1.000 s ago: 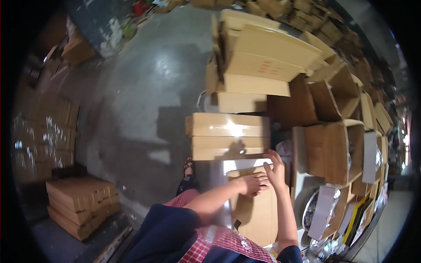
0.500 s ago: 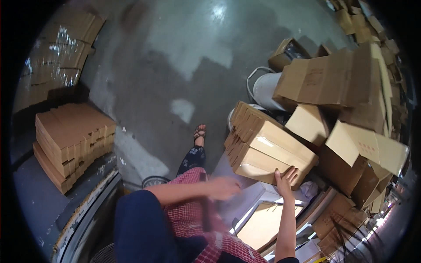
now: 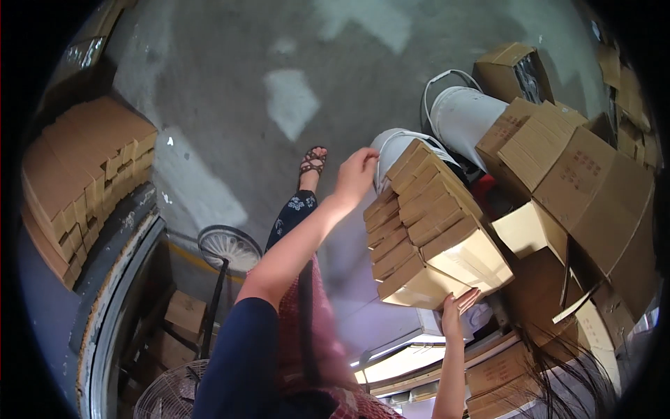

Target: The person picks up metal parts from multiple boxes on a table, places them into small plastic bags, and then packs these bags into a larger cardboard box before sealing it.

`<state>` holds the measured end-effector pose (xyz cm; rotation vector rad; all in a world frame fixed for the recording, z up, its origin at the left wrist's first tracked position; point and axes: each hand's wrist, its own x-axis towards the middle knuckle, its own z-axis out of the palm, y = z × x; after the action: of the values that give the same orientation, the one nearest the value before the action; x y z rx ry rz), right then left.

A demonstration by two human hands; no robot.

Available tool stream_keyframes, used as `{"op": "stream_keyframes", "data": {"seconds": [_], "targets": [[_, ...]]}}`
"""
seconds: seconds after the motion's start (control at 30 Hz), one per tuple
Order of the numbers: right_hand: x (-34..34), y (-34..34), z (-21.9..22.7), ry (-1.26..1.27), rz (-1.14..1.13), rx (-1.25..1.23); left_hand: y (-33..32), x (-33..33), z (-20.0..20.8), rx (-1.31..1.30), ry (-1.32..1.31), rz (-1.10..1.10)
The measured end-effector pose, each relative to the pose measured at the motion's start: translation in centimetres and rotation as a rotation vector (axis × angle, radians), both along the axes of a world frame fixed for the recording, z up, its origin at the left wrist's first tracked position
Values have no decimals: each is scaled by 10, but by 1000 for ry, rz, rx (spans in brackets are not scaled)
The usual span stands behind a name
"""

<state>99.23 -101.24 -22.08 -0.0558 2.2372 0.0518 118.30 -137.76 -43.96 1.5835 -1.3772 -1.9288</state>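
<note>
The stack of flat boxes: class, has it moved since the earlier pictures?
Yes. The stack of flat boxes, between both hands, has swung up beside the white buckets.

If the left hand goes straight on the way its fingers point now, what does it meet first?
The left hand rests at the far end of the stack of flat cardboard boxes, fingers pointing right. Going on, it would probably meet the white bucket just behind; depth is unclear.

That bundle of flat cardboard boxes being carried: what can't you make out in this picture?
Head view only:
- Left hand: its palm side is hidden against the far end of the bundle of flat cardboard boxes.
- Right hand: only fingertips show; the bundle covers the rest.
- White buckets: their contents are hidden by the bundle and a big carton.
- Floor fan: cut off by the lower edge.
</note>
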Motion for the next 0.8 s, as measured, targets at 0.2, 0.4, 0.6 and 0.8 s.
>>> {"op": "stream_keyframes", "data": {"seconds": [0.2,0.4,0.6,0.8], "targets": [[-9,35,-9,-73,-152,-12,-16,-33,32,20,118,186],[-31,60,-12,-446,-295,-53,0,-36,31,123,275,66],[6,-7,2,-275,-356,-240,-2,-20,27,220,261,88],[-5,42,-16,-227,-322,-116,-2,-14,47,209,359,99]]}}
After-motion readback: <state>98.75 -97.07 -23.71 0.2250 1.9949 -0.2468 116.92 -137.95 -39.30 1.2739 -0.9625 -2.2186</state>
